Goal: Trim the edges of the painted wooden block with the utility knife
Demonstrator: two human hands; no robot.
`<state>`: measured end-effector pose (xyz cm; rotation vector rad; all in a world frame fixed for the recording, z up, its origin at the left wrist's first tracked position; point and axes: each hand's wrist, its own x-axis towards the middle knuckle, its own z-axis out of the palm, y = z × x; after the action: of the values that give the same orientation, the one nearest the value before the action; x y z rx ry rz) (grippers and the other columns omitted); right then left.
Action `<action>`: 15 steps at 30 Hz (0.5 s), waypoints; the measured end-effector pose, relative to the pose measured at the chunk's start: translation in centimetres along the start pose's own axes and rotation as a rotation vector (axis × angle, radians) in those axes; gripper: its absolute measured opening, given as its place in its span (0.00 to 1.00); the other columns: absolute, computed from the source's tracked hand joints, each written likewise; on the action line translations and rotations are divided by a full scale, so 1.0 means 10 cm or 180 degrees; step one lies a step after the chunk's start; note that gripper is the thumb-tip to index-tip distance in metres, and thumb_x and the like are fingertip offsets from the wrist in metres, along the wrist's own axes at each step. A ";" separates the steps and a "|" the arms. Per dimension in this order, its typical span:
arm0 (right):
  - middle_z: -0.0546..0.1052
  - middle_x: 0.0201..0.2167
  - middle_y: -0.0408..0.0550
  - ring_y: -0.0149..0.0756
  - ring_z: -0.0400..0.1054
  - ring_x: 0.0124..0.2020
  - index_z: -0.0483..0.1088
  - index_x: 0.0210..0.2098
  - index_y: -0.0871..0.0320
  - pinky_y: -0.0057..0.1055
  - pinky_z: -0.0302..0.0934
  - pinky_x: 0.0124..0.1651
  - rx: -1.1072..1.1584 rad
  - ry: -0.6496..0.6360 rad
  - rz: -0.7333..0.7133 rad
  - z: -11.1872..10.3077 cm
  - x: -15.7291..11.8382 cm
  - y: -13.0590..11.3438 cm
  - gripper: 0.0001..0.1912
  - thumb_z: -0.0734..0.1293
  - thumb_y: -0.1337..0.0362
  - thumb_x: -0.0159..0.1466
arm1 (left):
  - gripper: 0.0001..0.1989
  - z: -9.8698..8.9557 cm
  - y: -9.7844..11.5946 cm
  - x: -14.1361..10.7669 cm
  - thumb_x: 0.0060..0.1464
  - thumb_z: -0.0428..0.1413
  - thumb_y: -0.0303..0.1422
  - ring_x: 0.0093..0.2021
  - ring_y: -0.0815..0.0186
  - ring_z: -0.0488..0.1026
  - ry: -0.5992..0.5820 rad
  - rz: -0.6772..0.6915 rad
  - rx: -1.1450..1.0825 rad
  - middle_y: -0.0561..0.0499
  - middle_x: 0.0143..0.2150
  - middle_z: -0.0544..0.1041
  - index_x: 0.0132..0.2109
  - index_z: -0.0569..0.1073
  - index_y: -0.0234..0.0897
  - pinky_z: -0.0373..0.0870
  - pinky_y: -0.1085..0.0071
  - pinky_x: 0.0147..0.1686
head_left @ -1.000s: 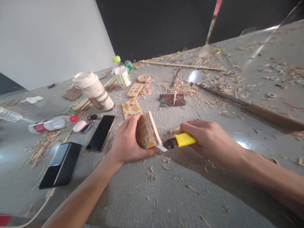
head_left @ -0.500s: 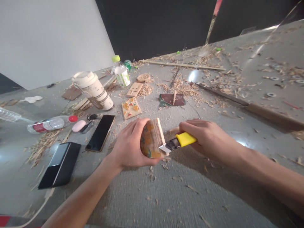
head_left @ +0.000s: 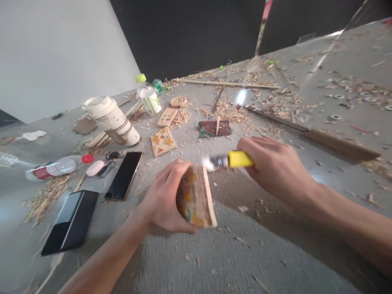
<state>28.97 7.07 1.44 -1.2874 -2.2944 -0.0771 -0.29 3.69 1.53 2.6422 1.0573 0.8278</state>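
My left hand (head_left: 167, 200) is closed round a wooden block (head_left: 197, 198) with orange and green painting on its face and a pale bare edge turned to the right. In my right hand (head_left: 272, 163) is a yellow utility knife (head_left: 240, 159), gripped by its handle. Its blade, smeared by motion, points left and lies just beyond the block's far upper corner; whether it touches the wood I cannot tell. Past the hands lie a painted wooden tile (head_left: 163, 141) and a dark red and green piece (head_left: 215, 128) with a wood sliver on it.
To the left are a phone (head_left: 124, 175), a black folded device (head_left: 70, 220), a red-capped bottle (head_left: 58, 166) and a tilted cream cup (head_left: 112, 119). Behind stand a green-capped bottle (head_left: 149, 96) and carved wooden pieces (head_left: 167, 117). Shavings litter the tabletop (head_left: 183, 261); a long wooden strip (head_left: 343, 143) lies right.
The knife has moved up from the block's near lower edge to its far corner. The block has shifted slightly down in view. The whole view has shifted a little.
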 end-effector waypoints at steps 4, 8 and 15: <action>0.67 0.21 0.41 0.31 0.54 0.20 0.62 0.33 0.53 0.31 0.45 0.27 -0.0139 0.0141 0.0693 -0.03 0.05 0.16 0.05 0.63 0.69 0.64 | 0.55 0.05 0.00 0.00 0.31 0.74 0.45 0.55 0.44 0.78 -0.0086 -0.0114 -0.0047 0.41 0.57 0.76 0.65 0.60 0.43 0.78 0.48 0.54; 0.72 0.27 0.44 0.34 0.63 0.25 0.63 0.34 0.53 0.32 0.49 0.30 0.0336 -0.0145 0.0156 -0.02 0.03 0.09 0.05 0.62 0.69 0.65 | 0.51 0.07 -0.07 0.00 0.37 0.74 0.46 0.56 0.44 0.78 0.0085 -0.0400 0.0132 0.40 0.58 0.76 0.65 0.60 0.43 0.79 0.49 0.53; 0.75 0.31 0.45 0.35 0.67 0.32 0.64 0.37 0.54 0.34 0.51 0.34 0.0762 -0.0783 -0.0752 0.06 -0.02 -0.03 0.07 0.61 0.73 0.68 | 0.50 0.04 -0.13 0.00 0.41 0.72 0.49 0.60 0.42 0.76 0.0339 -0.0427 0.0240 0.37 0.61 0.75 0.66 0.60 0.39 0.76 0.48 0.58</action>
<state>28.59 6.91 0.89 -0.9458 -2.5627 0.2821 -0.78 4.64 0.72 2.5776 1.3010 0.9257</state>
